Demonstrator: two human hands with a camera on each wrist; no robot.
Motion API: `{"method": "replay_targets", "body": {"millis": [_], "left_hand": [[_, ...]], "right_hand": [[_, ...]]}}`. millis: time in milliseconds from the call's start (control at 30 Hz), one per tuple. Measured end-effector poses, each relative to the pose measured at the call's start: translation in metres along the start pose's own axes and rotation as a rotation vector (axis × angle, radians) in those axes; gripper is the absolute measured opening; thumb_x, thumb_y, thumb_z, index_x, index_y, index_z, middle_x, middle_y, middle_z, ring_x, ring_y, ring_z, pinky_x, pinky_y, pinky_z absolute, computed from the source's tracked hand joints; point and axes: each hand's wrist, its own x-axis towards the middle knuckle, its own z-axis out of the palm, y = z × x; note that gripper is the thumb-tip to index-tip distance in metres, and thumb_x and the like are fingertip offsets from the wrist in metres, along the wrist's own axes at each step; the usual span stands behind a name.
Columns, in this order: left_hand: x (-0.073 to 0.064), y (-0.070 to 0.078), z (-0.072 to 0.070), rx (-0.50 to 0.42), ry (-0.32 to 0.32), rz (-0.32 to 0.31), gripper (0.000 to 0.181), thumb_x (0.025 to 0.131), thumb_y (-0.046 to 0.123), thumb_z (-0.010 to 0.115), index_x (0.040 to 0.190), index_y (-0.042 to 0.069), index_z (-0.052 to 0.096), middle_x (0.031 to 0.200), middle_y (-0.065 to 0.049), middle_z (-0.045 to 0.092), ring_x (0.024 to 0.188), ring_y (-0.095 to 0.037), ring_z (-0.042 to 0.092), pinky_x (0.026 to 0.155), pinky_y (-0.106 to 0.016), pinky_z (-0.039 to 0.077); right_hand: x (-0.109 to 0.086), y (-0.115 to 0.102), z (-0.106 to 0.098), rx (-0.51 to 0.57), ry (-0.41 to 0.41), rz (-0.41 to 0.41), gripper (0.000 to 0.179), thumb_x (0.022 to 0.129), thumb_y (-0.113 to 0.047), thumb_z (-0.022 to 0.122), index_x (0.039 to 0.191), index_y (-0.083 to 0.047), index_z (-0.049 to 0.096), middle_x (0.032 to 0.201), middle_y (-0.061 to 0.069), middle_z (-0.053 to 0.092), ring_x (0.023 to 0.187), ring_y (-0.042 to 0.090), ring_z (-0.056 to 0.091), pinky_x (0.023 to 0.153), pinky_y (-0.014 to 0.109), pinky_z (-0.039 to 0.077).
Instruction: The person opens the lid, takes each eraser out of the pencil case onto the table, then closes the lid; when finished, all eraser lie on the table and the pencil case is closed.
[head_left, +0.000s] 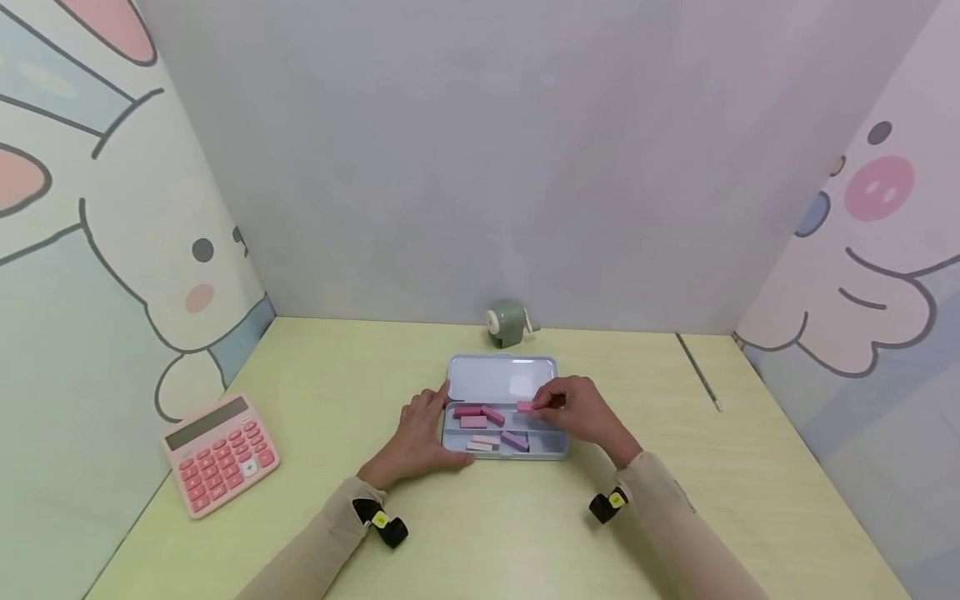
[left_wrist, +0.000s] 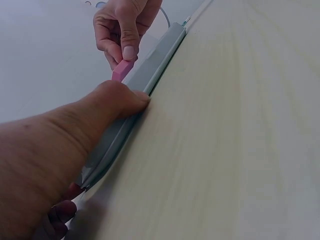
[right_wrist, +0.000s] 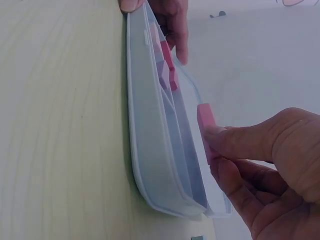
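A pale blue pencil case (head_left: 555, 446) lies on the table with its lid (head_left: 487, 379) tipped back. My left hand (head_left: 420, 437) holds the left end of the case, thumb along the front wall and fingers round the side. Between thumb and fingertips my right hand (head_left: 581, 410) pinches a pink eraser-like block (right_wrist: 205, 117), held over the right part of the back compartment. Inside the case, on the left and middle, lie several small blocks: dark pink ones (head_left: 468, 412), a pink one (head_left: 473, 422), pale ones (head_left: 480, 447) and purple ones (head_left: 514, 441).
Behind the case stands a green pencil sharpener (head_left: 508, 323) with a crank. A pink calculator (head_left: 219, 456) lies at the table's left, and a dark pencil (head_left: 699, 372) lies at the right. Printed panels (head_left: 525, 167) rise round the back and sides.
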Motion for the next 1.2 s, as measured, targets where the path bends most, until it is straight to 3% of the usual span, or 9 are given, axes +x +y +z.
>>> {"method": "replay_targets", "body": {"millis": [267, 600, 900, 1200], "left_hand": [[-0.002, 0.002, -0.001, -0.003, -0.002, -0.004, 0.138, 0.068, 0.059, 0.095, 0.172, 0.005, 0.022, 0.143, -0.016, 0.051, 0.130, -0.032, 0.045, 0.111, -0.052, 0.035], [-0.003, -0.002, -0.001, -0.020, -0.001, -0.017, 0.137, 0.068, 0.060, 0.094, 0.172, 0.008, 0.022, 0.149, -0.017, 0.049, 0.135, -0.033, 0.043, 0.114, -0.055, 0.033], [-0.002, -0.002, -0.001, -0.020, 0.002, -0.013, 0.138, 0.068, 0.059, 0.095, 0.172, 0.007, 0.021, 0.149, -0.018, 0.049, 0.137, -0.034, 0.043, 0.116, -0.056, 0.032], [0.001, 0.000, 0.000, -0.018, 0.003, -0.001, 0.137, 0.068, 0.059, 0.095, 0.172, 0.006, 0.022, 0.147, -0.017, 0.050, 0.131, -0.034, 0.045, 0.113, -0.055, 0.033]], "right_hand": [[-0.006, 0.008, -0.006, -0.016, -0.001, 0.052, 0.010, 0.090, -0.004, 0.083, 0.091, -0.013, 0.081, 0.088, -0.002, 0.076, 0.079, 0.013, 0.061, 0.074, 0.021, 0.054], [-0.014, 0.021, -0.020, -0.069, 0.061, 0.079, 0.011, 0.090, -0.002, 0.083, 0.090, -0.011, 0.078, 0.090, 0.001, 0.074, 0.080, 0.016, 0.061, 0.073, 0.023, 0.054], [-0.016, 0.045, -0.042, -0.171, 0.135, 0.051, 0.010, 0.090, 0.001, 0.081, 0.092, -0.008, 0.077, 0.091, 0.005, 0.076, 0.080, 0.014, 0.062, 0.073, 0.026, 0.052], [-0.026, 0.063, -0.055, -0.214, 0.152, 0.123, 0.011, 0.090, 0.004, 0.079, 0.091, -0.006, 0.077, 0.092, 0.009, 0.076, 0.080, 0.018, 0.061, 0.072, 0.027, 0.051]]}}
